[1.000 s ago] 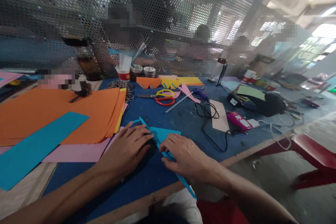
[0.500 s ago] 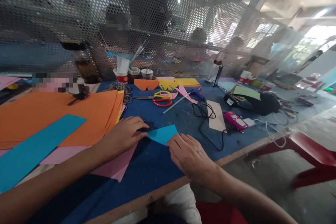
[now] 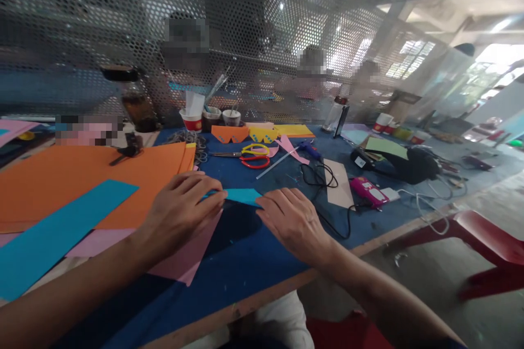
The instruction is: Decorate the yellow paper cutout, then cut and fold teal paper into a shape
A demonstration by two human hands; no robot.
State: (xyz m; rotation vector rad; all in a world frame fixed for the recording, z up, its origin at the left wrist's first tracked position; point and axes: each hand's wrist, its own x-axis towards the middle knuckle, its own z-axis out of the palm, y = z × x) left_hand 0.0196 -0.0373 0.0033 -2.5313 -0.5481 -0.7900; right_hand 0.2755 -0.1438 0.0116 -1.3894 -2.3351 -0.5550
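Note:
A small piece of blue paper (image 3: 242, 195) is held just above the dark blue table top (image 3: 254, 262) between both hands. My left hand (image 3: 180, 214) pinches its left end with curled fingers. My right hand (image 3: 290, 222) grips its right end, fingers bent over the edge. Most of the paper is hidden by the two hands. Under my left hand lies a pink sheet (image 3: 192, 253).
Orange sheets (image 3: 82, 174) and a long blue strip (image 3: 53, 232) lie at the left. Scissors (image 3: 249, 157), a glue gun with its black cable (image 3: 315, 172), a pink device (image 3: 368, 191), cups (image 3: 192, 115) and a perforated metal screen (image 3: 245, 38) lie beyond. A red stool (image 3: 487, 240) stands at the right.
The blue paper was lying flat under my pressing hands a second ago. It now shows as a narrower piece, lifted and pinched at both ends. Both hands have shifted slightly away from me.

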